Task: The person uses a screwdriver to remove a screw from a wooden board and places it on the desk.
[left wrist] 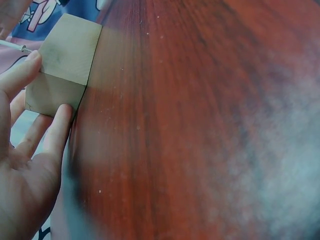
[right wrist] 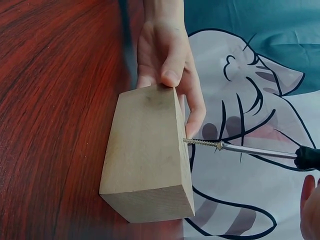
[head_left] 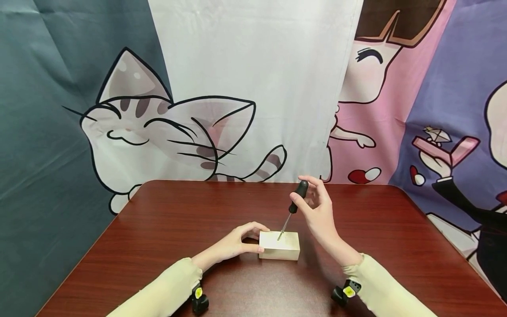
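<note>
A pale wooden block lies on the table, and my left hand grips its left end between thumb and fingers. Out of the block's top face stands a long threaded screw, most of its thread exposed. My right hand pinches the black handle of a screwdriver between thumb and fingers above the block. The screwdriver's shaft slants down to the left, its tip at the screw's head. In the left wrist view, the left thumb lies at the block's top edge and a finger touches its end face.
The reddish-brown wooden table extends around the block on all sides. Behind it hangs a cloth backdrop with a cartoon cat and figures. Each wrist wears a small black camera on a strap.
</note>
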Tool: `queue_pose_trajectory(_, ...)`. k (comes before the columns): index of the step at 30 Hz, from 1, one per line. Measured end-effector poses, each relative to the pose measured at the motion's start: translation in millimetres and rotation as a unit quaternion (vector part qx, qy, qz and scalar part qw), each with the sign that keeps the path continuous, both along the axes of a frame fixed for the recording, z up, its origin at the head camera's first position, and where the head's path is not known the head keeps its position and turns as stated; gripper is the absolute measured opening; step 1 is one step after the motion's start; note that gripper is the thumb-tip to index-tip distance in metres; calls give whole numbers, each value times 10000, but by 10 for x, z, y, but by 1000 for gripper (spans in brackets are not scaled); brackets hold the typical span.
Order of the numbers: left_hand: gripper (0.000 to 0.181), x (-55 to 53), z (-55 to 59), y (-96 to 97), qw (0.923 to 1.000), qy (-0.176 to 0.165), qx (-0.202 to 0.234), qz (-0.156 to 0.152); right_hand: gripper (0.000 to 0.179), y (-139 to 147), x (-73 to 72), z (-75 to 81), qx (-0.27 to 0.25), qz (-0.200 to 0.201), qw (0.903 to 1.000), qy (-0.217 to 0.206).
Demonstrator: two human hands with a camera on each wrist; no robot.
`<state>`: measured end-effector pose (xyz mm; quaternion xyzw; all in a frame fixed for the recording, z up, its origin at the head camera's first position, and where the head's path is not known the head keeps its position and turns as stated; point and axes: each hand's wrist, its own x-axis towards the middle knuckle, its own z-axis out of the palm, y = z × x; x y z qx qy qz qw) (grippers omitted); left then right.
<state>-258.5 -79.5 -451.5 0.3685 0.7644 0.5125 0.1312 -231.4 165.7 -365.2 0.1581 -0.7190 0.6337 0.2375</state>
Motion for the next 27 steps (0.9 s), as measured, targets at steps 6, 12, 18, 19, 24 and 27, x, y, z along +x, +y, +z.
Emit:
queue_pose_trajectory(6,48,-1,-1,1,10000,-16,-5,3,49,24,2,6,-13,156,9998,77)
queue_pose_trajectory(12,48,-8,-16,1,10000,-3,-23,2,47,40,-15,1,-352,768,9962,209)
queue_pose_trajectory(18,48,-13,-30,2,10000,-52,6,-33,49,10,-20,-5,-65,120,9999,10)
queue_pose_trajectory(19,48,-12,-30,0,10000,-49,-4,-25,50,7,-21,-5,-39,50,10000,-11)
queue_pose_trajectory(24,48,-10,-30,-5,10000,-45,-68,26,50,18,-27,-2,-12,170,9998,108)
queue_pose_trajectory(27,47,-15,-32,-4,9999,-63,-73,33,49,25,-21,5,-204,626,9976,217)
